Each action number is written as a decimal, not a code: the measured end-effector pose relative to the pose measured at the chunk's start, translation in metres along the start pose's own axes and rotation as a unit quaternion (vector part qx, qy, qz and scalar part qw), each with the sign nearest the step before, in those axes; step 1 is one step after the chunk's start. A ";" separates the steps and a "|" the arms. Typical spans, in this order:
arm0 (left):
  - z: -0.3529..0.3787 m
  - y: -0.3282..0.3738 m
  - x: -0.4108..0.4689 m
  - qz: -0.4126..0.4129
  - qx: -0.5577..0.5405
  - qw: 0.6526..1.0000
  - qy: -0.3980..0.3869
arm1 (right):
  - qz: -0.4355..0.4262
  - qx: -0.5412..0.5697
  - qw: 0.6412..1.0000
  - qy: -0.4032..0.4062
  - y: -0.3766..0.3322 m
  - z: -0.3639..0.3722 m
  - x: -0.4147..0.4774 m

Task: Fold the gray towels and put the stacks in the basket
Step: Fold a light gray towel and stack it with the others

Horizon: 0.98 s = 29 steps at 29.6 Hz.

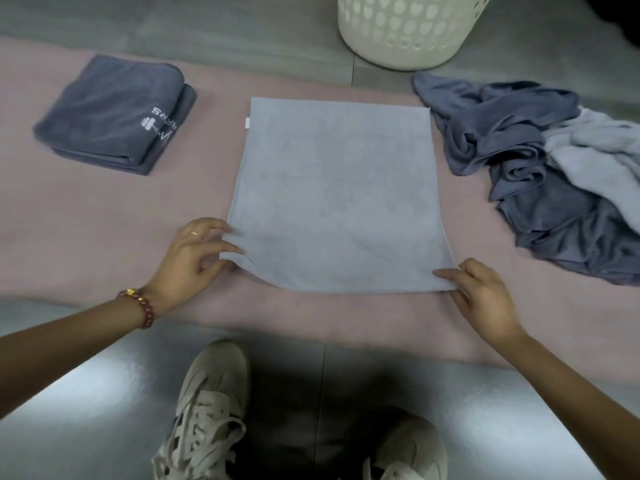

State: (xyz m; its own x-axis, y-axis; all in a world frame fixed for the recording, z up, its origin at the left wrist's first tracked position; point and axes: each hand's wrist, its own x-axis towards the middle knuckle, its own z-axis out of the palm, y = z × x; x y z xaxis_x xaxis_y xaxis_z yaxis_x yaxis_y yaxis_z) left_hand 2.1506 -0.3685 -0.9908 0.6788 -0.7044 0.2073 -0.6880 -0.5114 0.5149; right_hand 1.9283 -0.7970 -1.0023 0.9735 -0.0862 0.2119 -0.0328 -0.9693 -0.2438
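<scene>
A light gray towel point(337, 195) lies spread flat in the middle of the pink mat point(104, 216). My left hand point(194, 258) pinches its near left corner between thumb and fingers. My right hand point(485, 299) pinches the near right corner. At the far left sits a folded stack of dark gray towels point(114, 116) with white lettering on top. A crumpled heap of dark and light gray towels point(540, 174) lies at the right. The white perforated basket point(408, 29) stands behind the mat, at the top.
The mat lies on a gray tiled floor point(104, 393). My two pale sneakers point(204, 410) are at the bottom of the view, close to the mat's near edge. A dark shape fills the top right corner.
</scene>
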 end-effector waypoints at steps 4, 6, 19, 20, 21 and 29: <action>-0.010 0.004 0.015 -0.051 -0.085 0.995 -0.017 | 0.041 0.062 0.996 0.044 0.002 -0.008 0.016; -0.009 0.015 0.024 -0.110 -0.185 0.977 0.000 | 0.052 0.101 0.993 0.041 0.002 -0.015 0.025; -0.027 -0.010 0.062 -0.312 -0.242 0.826 -0.403 | 0.101 0.188 0.763 -0.610 -0.022 -0.053 0.072; -0.032 -0.002 0.062 -0.317 -0.213 0.808 -0.448 | 0.116 0.206 0.718 -0.655 -0.022 -0.054 0.073; -0.035 0.000 0.060 -0.327 -0.206 0.785 -0.485 | 0.120 0.217 0.680 -0.690 -0.022 -0.054 0.073; -0.051 -0.029 0.090 -0.360 -0.380 0.833 -0.178 | 0.312 0.502 0.700 -0.402 0.015 -0.054 0.105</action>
State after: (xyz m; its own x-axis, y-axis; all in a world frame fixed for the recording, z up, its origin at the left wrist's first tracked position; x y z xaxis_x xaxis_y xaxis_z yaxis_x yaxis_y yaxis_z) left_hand 2.2445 -0.3925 -0.9448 0.6335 -0.5195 -0.5734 0.3181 -0.5007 0.8051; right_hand 2.0181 -0.8326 -0.9327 0.6669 0.1270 -0.7343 -0.7252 -0.1162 -0.6787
